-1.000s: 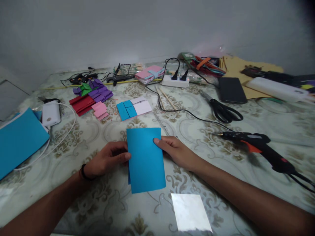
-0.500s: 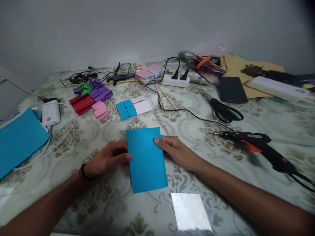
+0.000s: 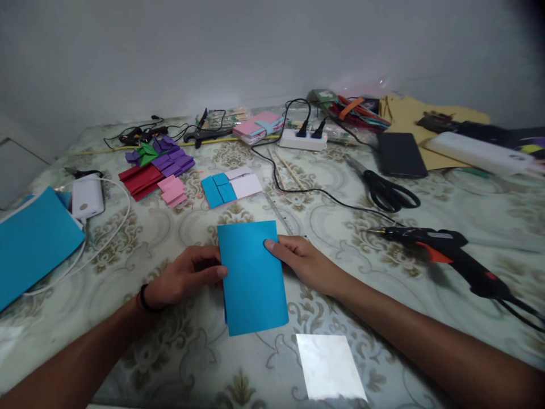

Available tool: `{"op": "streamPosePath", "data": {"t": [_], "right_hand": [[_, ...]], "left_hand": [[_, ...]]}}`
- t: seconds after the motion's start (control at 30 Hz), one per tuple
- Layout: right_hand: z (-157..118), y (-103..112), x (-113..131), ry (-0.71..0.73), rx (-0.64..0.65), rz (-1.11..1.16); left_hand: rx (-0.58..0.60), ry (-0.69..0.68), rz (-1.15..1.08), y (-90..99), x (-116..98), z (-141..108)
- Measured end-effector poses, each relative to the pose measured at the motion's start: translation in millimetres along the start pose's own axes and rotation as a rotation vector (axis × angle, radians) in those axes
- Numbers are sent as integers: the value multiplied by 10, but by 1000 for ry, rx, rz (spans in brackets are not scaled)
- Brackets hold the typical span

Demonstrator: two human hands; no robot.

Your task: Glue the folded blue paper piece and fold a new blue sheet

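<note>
A folded sheet of blue paper [image 3: 254, 284] is held above the patterned table, its layers slightly apart at the lower left edge. My left hand [image 3: 187, 277] pinches its left edge, thumb in front and fingers partly hidden behind. At the upper right edge my right hand [image 3: 304, 261] grips the paper, with the thumb on the front face and the other fingers behind. A white square [image 3: 331, 366] lies on the table below and right of the paper. Beyond the paper lies a blue and white folded piece [image 3: 232, 186].
On the right are a glue gun [image 3: 451, 250], black scissors [image 3: 387, 187] and a black phone [image 3: 401, 154]. Blue sheets [image 3: 36, 247] and a white power bank [image 3: 87, 196] lie left. A power strip [image 3: 303, 140] and folded red paper [image 3: 140, 179] stand farther back.
</note>
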State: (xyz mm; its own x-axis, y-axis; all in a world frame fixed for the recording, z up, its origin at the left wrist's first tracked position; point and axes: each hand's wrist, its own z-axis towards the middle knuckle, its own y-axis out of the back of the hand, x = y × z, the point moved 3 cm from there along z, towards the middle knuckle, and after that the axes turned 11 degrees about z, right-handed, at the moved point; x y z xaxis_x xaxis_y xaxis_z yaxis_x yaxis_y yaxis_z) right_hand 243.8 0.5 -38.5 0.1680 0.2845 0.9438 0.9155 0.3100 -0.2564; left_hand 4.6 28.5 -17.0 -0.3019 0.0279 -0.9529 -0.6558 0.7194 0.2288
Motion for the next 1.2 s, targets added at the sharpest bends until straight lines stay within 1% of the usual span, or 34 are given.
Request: {"op": "streamPosePath", "data": {"t": [0.17,0.3,0.5,0.87,1.2], "right_hand": [[-8,-22,24,0,38,-19],[-11,-16,30,-2,33,-39],[-7,-9,16,1,37,-53],[-2,-1,17,1,38,-70],[-7,-13,34,16,47,-84]], "left_hand": [[5,-1,4,1,2,0],[14,17,-23,-7,-21,-6],[45,-4,-64,-22,-63,-4],[69,-26,-67,-8,3,0],[65,-26,-44,7,42,-3]]}}
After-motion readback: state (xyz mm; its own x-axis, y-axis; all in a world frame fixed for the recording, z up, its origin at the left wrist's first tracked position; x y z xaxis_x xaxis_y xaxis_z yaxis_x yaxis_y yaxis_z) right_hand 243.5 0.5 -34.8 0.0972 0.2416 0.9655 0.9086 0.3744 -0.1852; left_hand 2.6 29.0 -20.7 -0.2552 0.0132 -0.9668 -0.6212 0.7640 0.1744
